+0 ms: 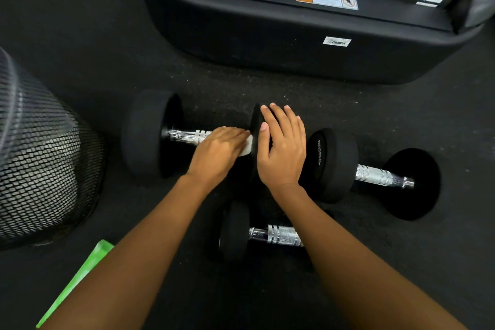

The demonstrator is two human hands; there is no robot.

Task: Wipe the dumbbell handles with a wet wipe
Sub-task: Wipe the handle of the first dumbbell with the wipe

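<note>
Bare forearms reach over 3 black rubber dumbbells.
Left hand [217,153] presses a white wet wipe [247,145] around the far dumbbell's knurled chrome handle [190,136]; right hand [281,147] lies flat, fingers together, on its right head (steadying it, likely).

dim even light, glints on chrome handles [191,136], wide-angle bending at edges, slight softness throughout

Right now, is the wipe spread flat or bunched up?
Bunched, as far as shows: the left hand presses the wipe on the dumbbell handle; only a small white edge shows.
</note>
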